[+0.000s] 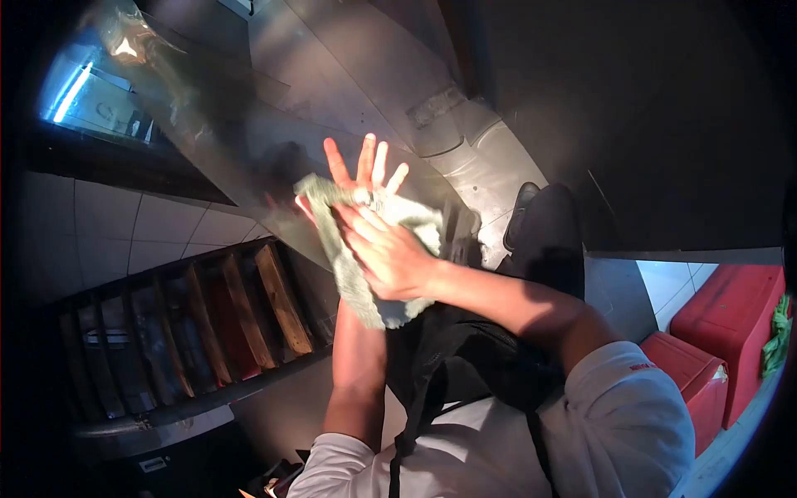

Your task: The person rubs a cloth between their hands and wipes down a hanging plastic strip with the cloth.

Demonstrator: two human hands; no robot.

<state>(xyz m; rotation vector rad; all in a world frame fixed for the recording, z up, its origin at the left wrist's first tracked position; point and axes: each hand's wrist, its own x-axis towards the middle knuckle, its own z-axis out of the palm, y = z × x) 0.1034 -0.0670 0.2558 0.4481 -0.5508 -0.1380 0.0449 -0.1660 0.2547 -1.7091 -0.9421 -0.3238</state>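
A pale green cloth (pixel 353 278) hangs over my left hand (pixel 365 166), whose fingers stick out past its top edge, straight and spread apart. Across the palm, my right hand (pixel 394 257) presses on the cloth, its fingers lying over the bunched fabric. Folds hide the left palm and most of the left thumb. The cloth's lower corner drapes down beside my left forearm (pixel 361 361). Both hands are held up in front of my black apron (pixel 465 365), in a bright patch of light.
On the left stands a black-framed rack with wooden slats (pixel 282 303). A shiny metal surface (pixel 207 133) runs along the upper left. At upper right is a large dark panel (pixel 647 124). Red bins (pixel 726 324) and a green plastic bag (pixel 778 336) are at the right.
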